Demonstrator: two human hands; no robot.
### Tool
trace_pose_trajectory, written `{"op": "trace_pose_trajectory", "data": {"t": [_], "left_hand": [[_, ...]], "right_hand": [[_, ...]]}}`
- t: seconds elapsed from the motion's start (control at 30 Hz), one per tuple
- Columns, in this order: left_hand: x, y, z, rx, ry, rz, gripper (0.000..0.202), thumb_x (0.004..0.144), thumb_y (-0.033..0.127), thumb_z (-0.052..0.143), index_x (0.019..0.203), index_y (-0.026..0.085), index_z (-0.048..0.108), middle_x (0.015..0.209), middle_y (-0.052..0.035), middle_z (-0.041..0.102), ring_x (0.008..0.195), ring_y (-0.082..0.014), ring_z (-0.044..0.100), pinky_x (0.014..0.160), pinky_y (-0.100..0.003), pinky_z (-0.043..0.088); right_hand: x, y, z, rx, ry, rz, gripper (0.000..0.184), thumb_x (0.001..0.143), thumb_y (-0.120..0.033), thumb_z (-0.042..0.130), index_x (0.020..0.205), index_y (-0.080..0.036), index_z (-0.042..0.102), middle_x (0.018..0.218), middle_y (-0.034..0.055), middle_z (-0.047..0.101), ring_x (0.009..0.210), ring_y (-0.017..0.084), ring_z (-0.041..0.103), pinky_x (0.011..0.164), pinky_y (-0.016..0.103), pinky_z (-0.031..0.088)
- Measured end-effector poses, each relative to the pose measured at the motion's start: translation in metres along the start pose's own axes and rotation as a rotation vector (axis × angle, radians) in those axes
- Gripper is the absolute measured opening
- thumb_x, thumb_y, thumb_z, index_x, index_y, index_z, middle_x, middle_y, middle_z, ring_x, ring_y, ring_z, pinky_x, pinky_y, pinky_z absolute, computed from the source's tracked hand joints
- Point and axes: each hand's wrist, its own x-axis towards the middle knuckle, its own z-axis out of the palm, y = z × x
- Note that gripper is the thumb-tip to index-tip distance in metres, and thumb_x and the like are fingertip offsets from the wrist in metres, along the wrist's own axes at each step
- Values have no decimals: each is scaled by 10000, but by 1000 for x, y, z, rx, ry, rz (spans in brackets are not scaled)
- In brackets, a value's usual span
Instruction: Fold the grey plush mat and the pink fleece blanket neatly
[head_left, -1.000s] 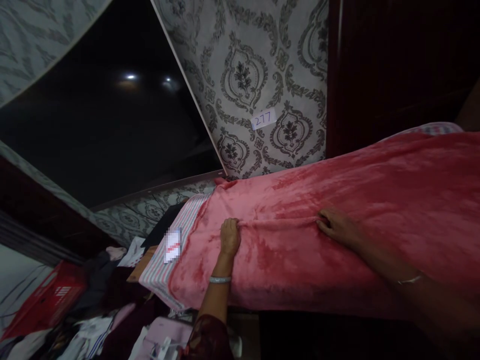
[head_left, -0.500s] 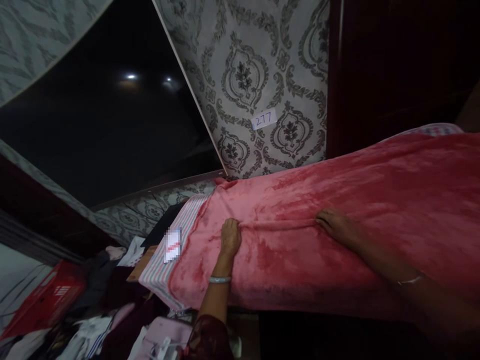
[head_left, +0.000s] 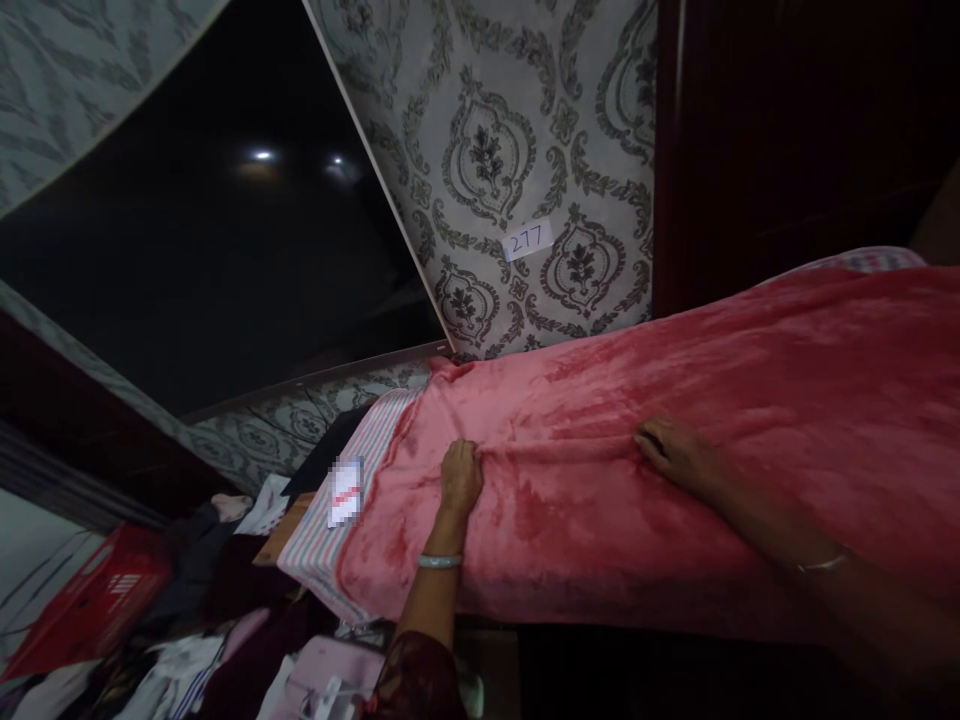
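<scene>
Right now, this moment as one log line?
left hand: closed on red blanket; right hand: touching blanket, grip unclear; fold: running between hands; striped fabric: showing past blanket edge

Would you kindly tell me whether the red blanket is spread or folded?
Spread out: the red blanket lies broad and mostly flat, ridged between the left hand and right hand.

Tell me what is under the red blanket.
Striped cloth juts from beneath the red blanket at its left end, and some patterned cloth peeks out at its back edge, toward the right. Whatever else lies beneath is covered, so what supports it cannot be told.
</scene>
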Motion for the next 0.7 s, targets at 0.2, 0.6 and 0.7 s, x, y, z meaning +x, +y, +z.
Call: {"op": "trace_pose_trajectory", "data": {"t": [0.2,0.6,0.7], "left_hand": [[-1,0,1,-36,51,-9,151,961,166,432,931,209,573,877,-90,599,875,-232,561,782,-355,451],[0,0,0,-33,51,-25,162,954,156,431,929,210,581,887,-98,589,882,-241,557,788,-366,446],[0,0,-1,-26,38,-15,171,960,164,435,993,204,598,903,-98,600,888,-243,560,792,-366,447]], "right_hand": [[-1,-3,-3,24,-12,-9,235,921,-319,440,697,-254,468,696,49,579,655,200,540,617,344,432],[-4,3,2,2,-32,-40,227,935,-409,522,919,-240,672,884,85,692,832,247,636,745,389,500],[-4,4,4,4,-78,-60,243,946,-407,527,917,-237,699,890,88,692,838,244,631,753,396,499]]}}
